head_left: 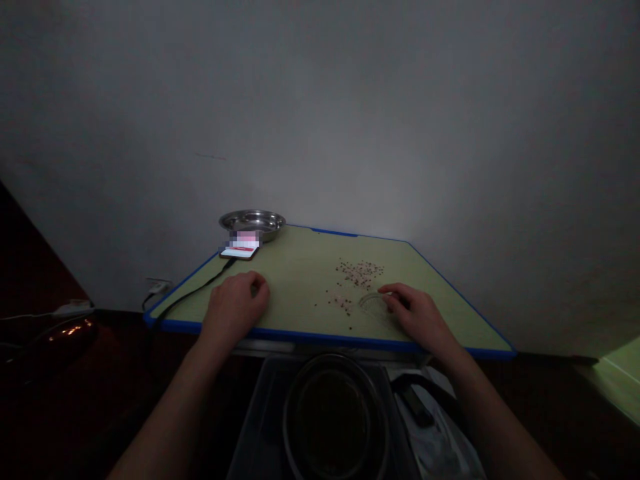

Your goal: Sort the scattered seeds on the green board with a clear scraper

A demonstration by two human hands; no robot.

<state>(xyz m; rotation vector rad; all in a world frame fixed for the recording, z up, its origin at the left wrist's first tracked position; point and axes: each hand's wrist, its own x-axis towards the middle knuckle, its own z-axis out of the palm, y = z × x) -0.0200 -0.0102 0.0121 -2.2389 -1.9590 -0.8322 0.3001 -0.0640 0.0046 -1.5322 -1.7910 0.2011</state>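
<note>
My left hand (237,303) rests on the left part of the table with its fingers curled in, and I see nothing in it. At the rim of a clear, round-edged dish (371,305), the thumb and fingers of my right hand (413,310) are pinched together. The dish seems to lie tilted or low on the table; its exact shape is hard to make out. Just beyond it spreads a scatter of small dark reddish and pale grains or beans (361,273). A few more loose grains (345,305) lie left of the dish, nearer the front edge.
A shiny metal basin (253,221) stands at the table's back left, with a lit phone (240,248) before it. A black cable (193,290) runs from the phone over the left edge. Below the blue-edged table (300,293), a dark round pot or bowl (335,427) stands close to me.
</note>
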